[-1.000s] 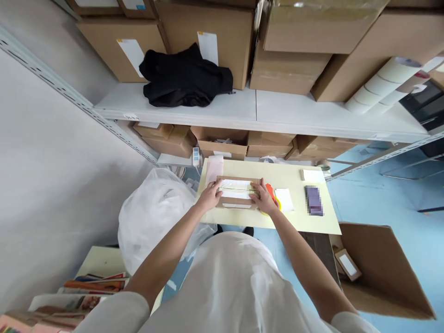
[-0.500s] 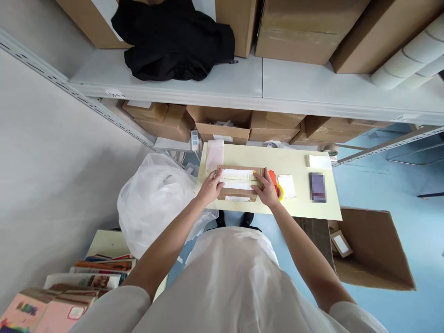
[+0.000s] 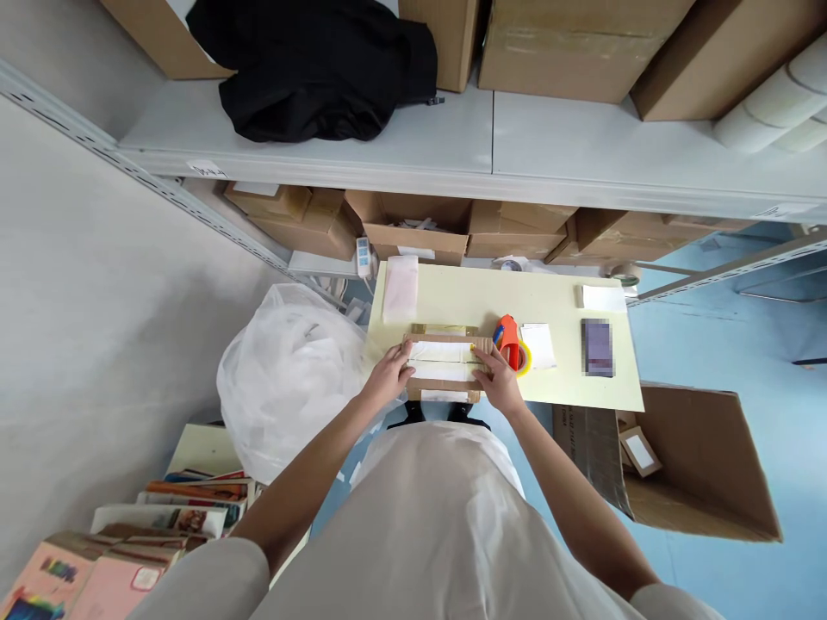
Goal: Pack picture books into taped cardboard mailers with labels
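With the left hand (image 3: pixel 388 376) and right hand (image 3: pixel 500 379) fingers grasping opposite ends of the cardboard box (image 3: pixel 442 353) at the table (image 3: pixel 465 293) edge, even pressure should best hold it level, clear of the tape dispenser (image 3: pixel 508 331).

Both bare arms (image 3: pixel 323 469) stretch forward, converging, left hand (image 3: pixel 386 377) and right hand (image 3: pixel 500 379) partly curled, facing each other.

A crumpled black garment (image 3: pixel 316 69) lies on the shelf (image 3: pixel 445 133) beside brown cartons (image 3: pixel 549 65), a translucent bag (image 3: pixel 290 387) bulges left of the surface (image 3: pixel 452 293) near piled books (image 3: pixel 187 492), and an open box (image 3: pixel 704 465) at right holds a small package (image 3: pixel 639 449).
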Demonstrator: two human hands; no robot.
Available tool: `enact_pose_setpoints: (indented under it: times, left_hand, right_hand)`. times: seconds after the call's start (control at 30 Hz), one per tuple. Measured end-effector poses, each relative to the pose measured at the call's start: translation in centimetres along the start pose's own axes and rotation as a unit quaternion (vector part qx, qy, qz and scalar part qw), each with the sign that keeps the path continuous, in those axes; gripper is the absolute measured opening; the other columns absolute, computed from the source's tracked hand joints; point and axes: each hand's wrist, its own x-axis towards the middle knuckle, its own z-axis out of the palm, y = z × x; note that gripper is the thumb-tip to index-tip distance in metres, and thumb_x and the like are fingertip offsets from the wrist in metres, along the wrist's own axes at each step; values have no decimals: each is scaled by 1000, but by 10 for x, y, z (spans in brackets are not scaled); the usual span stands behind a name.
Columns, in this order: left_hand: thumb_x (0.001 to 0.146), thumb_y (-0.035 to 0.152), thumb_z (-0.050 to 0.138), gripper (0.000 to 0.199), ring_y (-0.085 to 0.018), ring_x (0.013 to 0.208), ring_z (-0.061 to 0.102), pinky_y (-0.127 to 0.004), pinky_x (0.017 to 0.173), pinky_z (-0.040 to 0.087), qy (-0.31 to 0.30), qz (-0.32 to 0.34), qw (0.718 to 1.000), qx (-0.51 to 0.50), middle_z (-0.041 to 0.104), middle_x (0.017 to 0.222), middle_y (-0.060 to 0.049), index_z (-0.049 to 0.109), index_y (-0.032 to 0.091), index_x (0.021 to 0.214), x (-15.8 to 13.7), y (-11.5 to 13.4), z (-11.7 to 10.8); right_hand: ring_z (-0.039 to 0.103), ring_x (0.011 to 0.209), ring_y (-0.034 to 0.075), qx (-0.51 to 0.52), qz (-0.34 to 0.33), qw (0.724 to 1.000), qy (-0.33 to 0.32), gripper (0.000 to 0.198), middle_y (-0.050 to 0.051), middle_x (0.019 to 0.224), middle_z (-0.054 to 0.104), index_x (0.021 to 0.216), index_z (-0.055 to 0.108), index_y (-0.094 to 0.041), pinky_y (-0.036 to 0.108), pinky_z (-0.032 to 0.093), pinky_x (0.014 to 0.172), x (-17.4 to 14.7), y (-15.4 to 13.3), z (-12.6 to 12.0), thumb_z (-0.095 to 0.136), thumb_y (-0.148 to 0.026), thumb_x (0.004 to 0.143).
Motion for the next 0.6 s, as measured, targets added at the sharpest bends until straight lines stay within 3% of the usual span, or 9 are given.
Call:
enact_pose_setpoints:
  times: [0.2, 0.33, 0.47, 0.53, 0.6]
  left_hand:
    - [91, 22, 41, 53, -24, 133, 38, -41, 105, 40, 36, -8, 999, 33, 43, 141, -14, 32, 19, 143, 20, -4, 15]
    - [91, 22, 39, 51, -32, 138, 27, -53, 108, 29, 61, -34, 986, 150, 29, 150, -18, 36, 14, 141, 28, 13, 13]
    - [92, 29, 40, 52, -31, 142, 17, -52, 112, 21, 4, 37, 976, 213, 24, 153, -13, 36, 16, 142, 26, 29, 17]
    - [92, 32, 38, 52, -29, 141, 20, -49, 113, 21, -23, 49, 974, 222, 28, 152, -11, 36, 16, 142, 25, 31, 21]
    - [93, 32, 38, 52, -28, 141, 22, -48, 113, 21, -32, 44, 971, 232, 30, 151, -11, 36, 16, 142, 25, 29, 24]
  right_hand:
    - [36, 135, 27, -21, -3, 999, 26, 46, 8, 147, 37, 126, 57, -22, 43, 34, 109, 18, 12, 7, 52, -23, 81]
    - [33, 136, 28, -45, 15, 998, 39, 46, 8, 146, 38, 126, 57, -24, 45, 34, 108, 28, 7, 12, 51, -22, 81]
    - [28, 139, 26, -26, -7, 999, 47, 47, 10, 146, 38, 129, 54, -22, 44, 34, 108, 25, 10, 14, 49, -25, 82]
    - [38, 133, 26, -8, 4, 997, 71, 49, 11, 142, 44, 132, 49, -20, 42, 39, 103, 22, 20, 7, 45, -30, 85]
    - [54, 117, 25, -28, 83, 990, 108, 47, 14, 130, 55, 130, 49, -16, 40, 46, 93, 24, 35, -3, 34, -35, 89]
